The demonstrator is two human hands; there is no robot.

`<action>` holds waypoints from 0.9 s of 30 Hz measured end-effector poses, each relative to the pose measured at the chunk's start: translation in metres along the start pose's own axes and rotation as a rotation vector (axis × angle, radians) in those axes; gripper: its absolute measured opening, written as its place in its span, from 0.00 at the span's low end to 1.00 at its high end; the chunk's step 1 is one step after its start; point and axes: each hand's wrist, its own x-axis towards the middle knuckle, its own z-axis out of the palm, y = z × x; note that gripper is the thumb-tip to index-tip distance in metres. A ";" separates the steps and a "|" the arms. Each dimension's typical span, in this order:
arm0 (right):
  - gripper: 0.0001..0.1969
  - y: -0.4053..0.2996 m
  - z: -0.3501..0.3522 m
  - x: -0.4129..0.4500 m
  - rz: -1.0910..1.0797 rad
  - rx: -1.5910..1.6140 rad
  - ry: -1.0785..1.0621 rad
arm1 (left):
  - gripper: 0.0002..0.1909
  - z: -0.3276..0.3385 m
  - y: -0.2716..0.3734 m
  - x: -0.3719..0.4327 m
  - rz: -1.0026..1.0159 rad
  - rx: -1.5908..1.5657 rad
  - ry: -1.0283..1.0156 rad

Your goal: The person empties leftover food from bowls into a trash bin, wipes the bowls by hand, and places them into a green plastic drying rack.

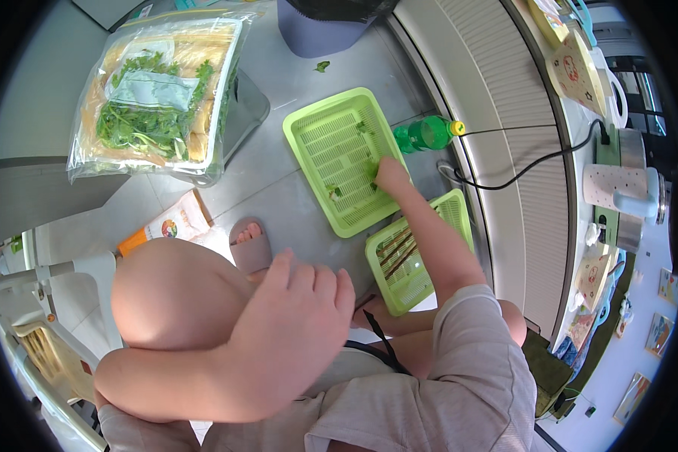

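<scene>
My right hand [392, 179] reaches into a light green plastic basket [291, 133] on the tiled floor. Its curled fingers are at some green leaf scraps [371, 166] by the basket's right side; whether they grip any is hidden. More leaf scraps [333, 192] lie on the slotted bottom. My left hand [299, 316] hovers in front of my body beside my bent knee, back upward, fingers slightly bent and apart. Nothing shows in it, though its palm is hidden. A second green basket [392, 296] holding several thin brown sticks [401, 257] stands below my right forearm.
A green plastic bottle [426, 135] with a yellow cap stands beside the larger basket. Clear bags of leafy greens [141, 124] rest on a grey bin [248, 113] at upper left. A purple-grey bin [316, 34] stands beyond. A black cable [520, 175] hangs from the counter.
</scene>
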 end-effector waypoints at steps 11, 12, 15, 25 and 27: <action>0.12 0.011 0.020 -0.012 0.248 -0.174 -0.143 | 0.12 0.030 -0.040 0.036 -0.095 -0.207 -0.208; 0.12 0.011 0.018 -0.014 0.214 -0.156 -0.118 | 0.13 0.030 -0.043 0.041 -0.130 -0.249 -0.272; 0.14 0.001 0.003 -0.022 0.143 -0.047 -0.148 | 0.15 0.028 -0.051 0.058 -0.180 -0.276 -0.382; 0.26 -0.026 0.042 -0.023 -0.372 0.267 -0.108 | 0.16 0.029 -0.082 0.097 -0.250 -0.553 -0.020; 0.26 -0.029 0.040 -0.020 -0.309 0.278 -0.114 | 0.15 0.029 -0.085 0.098 -0.268 -0.576 0.029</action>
